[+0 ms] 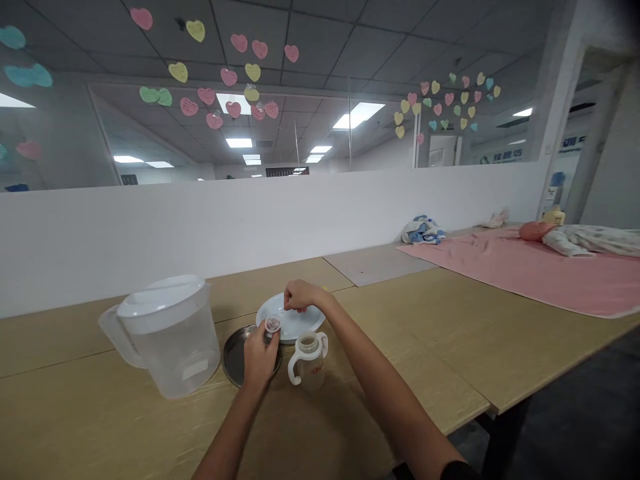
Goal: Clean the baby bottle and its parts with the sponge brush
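Over the steel plate (234, 362), my left hand (259, 357) is closed around a small, round, whitish bottle cap (273, 325) with a clear centre. My right hand (301, 295) hovers at the far side of a pale blue-white oval dish (301, 328), its fingers curled down and pinched together; whatever they hold is hidden. Between my forearms a baby bottle (311, 363) stands upright, its neck uncovered and a white two-handled ring around it. My left hand hides part of the steel plate.
A large translucent lidded pitcher (173, 337) stands on the table (400, 353) at left. To the right lies a pink mat (565, 273) with a baby doll (543, 232) on it. A crumpled blue-and-white cloth (423, 230) rests against the wall. The table's edge runs along the right.
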`<control>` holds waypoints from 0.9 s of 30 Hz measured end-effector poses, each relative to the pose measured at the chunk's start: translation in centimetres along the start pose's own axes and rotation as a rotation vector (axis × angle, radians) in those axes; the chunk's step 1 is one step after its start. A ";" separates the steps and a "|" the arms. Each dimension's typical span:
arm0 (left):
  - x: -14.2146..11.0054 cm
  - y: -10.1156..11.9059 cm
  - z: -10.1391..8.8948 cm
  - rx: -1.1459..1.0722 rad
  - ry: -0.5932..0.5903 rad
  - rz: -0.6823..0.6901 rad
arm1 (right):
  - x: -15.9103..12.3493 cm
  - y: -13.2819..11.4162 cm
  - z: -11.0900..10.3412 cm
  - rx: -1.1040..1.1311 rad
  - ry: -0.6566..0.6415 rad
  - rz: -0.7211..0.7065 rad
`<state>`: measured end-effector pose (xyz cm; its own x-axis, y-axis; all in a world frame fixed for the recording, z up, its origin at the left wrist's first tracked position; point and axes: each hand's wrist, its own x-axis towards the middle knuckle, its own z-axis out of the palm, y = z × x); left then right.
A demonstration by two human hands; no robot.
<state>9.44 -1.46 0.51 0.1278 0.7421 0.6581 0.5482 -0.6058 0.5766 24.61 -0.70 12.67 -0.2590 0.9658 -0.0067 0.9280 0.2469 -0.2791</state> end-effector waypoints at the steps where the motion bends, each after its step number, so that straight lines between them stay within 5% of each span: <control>1: -0.1 0.0 0.1 -0.003 -0.011 0.002 | 0.1 -0.1 0.2 -0.004 0.002 -0.009; 8: -0.3 0.0 0.6 0.000 -0.063 0.042 | -1.3 -1.1 -1.5 0.002 0.211 -0.071; 13: -0.5 0.0 0.9 0.062 -0.058 0.069 | -4.8 -2.2 -3.9 0.307 0.469 -0.268; 17: -0.5 0.0 1.1 0.062 -0.055 0.049 | -7.5 -4.1 -4.8 0.406 0.590 -0.295; 27: -0.3 -0.3 1.3 -0.005 -0.073 0.001 | -9.3 -6.2 -4.6 0.233 0.488 -0.273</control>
<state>10.28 -1.12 -0.50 0.1887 0.7603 0.6215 0.5438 -0.6079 0.5786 22.45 -10.83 18.87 -0.2753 0.8082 0.5206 0.7481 0.5202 -0.4119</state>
